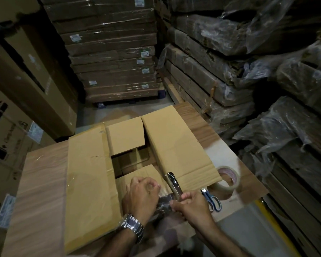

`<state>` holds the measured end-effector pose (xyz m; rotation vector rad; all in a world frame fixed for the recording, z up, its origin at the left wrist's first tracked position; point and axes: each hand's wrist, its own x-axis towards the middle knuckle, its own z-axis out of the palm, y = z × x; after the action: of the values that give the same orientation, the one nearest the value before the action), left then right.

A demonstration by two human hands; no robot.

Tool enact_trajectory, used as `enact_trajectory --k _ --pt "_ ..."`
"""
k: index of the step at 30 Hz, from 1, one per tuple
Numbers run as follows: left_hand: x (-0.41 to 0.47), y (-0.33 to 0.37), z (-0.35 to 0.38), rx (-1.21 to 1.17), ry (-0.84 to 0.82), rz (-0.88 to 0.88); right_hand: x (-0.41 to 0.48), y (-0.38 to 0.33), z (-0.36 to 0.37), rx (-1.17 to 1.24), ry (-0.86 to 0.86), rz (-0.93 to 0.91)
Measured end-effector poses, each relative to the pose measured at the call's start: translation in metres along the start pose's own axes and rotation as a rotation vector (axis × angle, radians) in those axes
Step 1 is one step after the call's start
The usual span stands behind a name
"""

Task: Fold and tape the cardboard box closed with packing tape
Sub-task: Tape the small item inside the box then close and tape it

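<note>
The cardboard box [89, 175] lies on the wooden table [39, 191] with its long flaps spread out to left and right and its short flaps partly folded over the opening. My left hand [141, 195], with a metal watch on the wrist, is curled over the near short flap and pinches a crumpled strip of clear tape [164, 200]. My right hand [191, 206] grips a narrow metal blade-like tool [172, 182] that points up over the right flap, with tape stuck on its tip. A roll of packing tape [228, 179] stands on the table just right of the box.
Blue-handled scissors [212, 199] lie beside my right hand, in front of the tape roll. Wrapped stacks of flat cartons [111, 52] fill the back and right. Large boxes [17, 101] stand at the left. The table's right edge is close to the roll.
</note>
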<state>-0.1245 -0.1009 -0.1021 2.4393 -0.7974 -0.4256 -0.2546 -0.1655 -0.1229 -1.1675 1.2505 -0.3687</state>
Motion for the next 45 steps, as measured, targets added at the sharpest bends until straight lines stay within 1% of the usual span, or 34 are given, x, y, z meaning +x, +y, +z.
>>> enact_trajectory --k 3,10,20,31,35,37,39,41,45 --pt "0.003 -0.004 0.001 0.028 -0.048 -0.033 0.006 0.009 -0.001 -0.017 0.015 0.019" --pt "0.002 -0.003 0.012 0.059 -0.012 -0.058 0.015 0.022 0.0 -0.018 0.03 0.006" --pt "0.005 -0.01 0.021 0.112 0.01 -0.044 0.023 0.034 0.0 -0.02 0.024 -0.028" --pt "0.003 -0.019 0.032 0.202 0.067 0.026 0.026 0.044 0.001 -0.019 0.037 -0.128" --pt "0.005 -0.024 0.033 0.167 0.088 0.04 0.028 0.05 0.002 0.001 0.028 -0.157" --pt "0.007 -0.025 0.032 0.183 0.087 0.089 0.031 0.054 0.002 0.043 0.02 -0.133" --pt "0.006 -0.026 0.033 0.222 0.096 0.208 0.034 0.058 0.001 0.05 0.014 -0.118" --pt "0.005 -0.028 0.037 0.205 0.123 0.291 0.035 0.059 0.0 0.015 0.009 -0.125" --pt "0.004 -0.036 0.042 0.194 0.173 0.424 0.034 0.07 -0.01 -0.202 0.036 -0.134"
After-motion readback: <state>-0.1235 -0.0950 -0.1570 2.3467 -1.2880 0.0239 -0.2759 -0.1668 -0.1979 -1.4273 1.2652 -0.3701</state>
